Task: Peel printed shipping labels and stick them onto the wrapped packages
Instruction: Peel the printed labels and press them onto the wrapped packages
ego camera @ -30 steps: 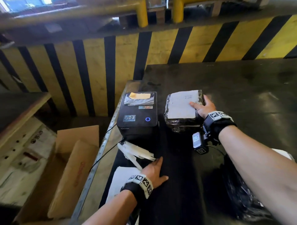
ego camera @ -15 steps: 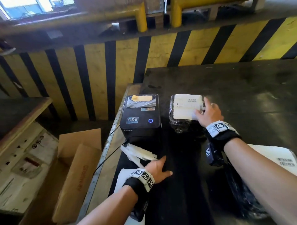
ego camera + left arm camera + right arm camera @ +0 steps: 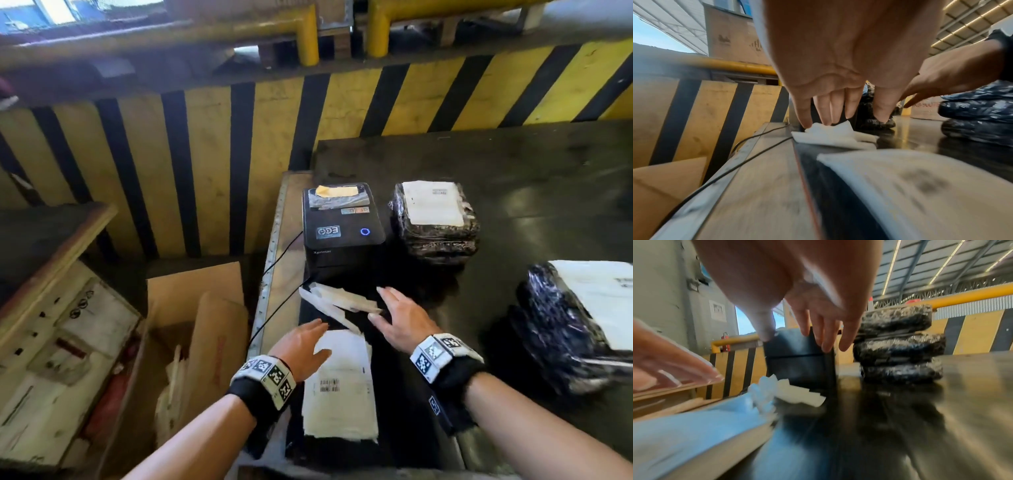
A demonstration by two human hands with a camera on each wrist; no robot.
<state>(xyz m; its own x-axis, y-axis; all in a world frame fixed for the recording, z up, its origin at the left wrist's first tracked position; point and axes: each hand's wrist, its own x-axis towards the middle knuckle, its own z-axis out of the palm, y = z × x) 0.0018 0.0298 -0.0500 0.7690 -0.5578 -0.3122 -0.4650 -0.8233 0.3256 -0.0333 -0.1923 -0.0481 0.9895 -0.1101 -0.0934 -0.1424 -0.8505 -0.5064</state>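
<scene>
Label stack flat at lower centre of the head view, near the table edge, barcode up. Loose backing strips just above it, below the printer. Left hand over the stack's upper left corner, fingers straight, gripping nothing; contact unclear. Right hand right of the strips, fingers spread, empty. Labelled pile of wrapped packages right of the printer at centre; another labelled package at the right edge. Cardboard boxes at lower left.
</scene>
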